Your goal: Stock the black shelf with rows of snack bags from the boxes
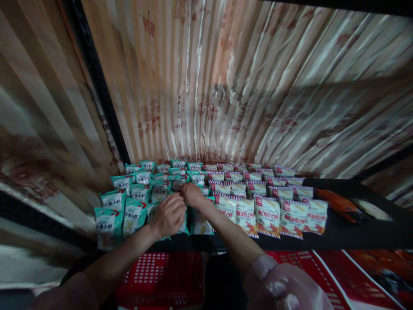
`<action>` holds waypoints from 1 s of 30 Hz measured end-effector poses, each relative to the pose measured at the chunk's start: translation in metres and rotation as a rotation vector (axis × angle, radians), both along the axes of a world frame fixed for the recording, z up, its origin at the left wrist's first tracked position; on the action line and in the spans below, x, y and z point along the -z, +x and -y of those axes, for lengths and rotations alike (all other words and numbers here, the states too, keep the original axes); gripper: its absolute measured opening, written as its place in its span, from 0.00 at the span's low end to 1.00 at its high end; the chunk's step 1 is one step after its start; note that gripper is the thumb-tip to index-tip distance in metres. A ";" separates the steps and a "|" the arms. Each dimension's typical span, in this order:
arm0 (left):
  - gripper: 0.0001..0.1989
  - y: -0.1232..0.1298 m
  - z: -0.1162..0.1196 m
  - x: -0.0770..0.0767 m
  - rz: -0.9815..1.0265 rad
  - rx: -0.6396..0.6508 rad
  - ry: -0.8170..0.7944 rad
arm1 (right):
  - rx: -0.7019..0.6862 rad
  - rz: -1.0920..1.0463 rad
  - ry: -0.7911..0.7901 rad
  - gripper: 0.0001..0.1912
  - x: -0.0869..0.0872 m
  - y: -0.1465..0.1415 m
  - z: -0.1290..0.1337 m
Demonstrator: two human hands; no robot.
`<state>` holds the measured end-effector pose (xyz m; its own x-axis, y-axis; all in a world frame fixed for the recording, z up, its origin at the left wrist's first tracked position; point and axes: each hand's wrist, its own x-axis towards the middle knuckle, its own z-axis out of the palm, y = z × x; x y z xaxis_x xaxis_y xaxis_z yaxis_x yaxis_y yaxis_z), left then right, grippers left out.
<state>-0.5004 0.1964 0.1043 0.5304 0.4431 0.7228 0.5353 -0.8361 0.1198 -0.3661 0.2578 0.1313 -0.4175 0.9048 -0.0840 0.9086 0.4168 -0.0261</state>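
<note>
Rows of teal-and-white snack bags (134,215) stand on a black shelf (232,244), left of the middle. My left hand (169,215) is over the front rows of these bags, its fingers curled closed; whatever is inside them is hidden. Beside it, slightly farther back, my right hand (193,194) has its fingers pinched together at a teal snack bag (178,184) in a middle row. The two hands nearly touch. My wrists and forearms cover part of the front bags.
To the right stand rows of white snack bags (267,215) with red lettering. Farther right lie an orange-red package (340,204) and a pale packet (371,209). Red baskets (164,275) are below the shelf edge. Striped sheeting (193,86) hangs behind, beside a black upright (100,82).
</note>
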 end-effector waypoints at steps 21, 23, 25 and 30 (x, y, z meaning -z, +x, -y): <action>0.17 0.009 0.037 0.075 -0.311 -0.139 -0.005 | 0.134 -0.717 0.488 0.16 0.013 0.034 0.041; 0.18 0.009 0.038 0.073 -0.317 -0.141 -0.013 | 0.239 -0.841 0.638 0.16 0.027 0.051 0.064; 0.18 0.009 0.039 0.071 -0.308 -0.147 -0.012 | 0.327 -0.870 0.704 0.15 0.045 0.065 0.087; 0.19 0.009 0.041 0.072 -0.312 -0.154 -0.028 | 0.433 -0.825 0.642 0.17 0.089 0.079 0.129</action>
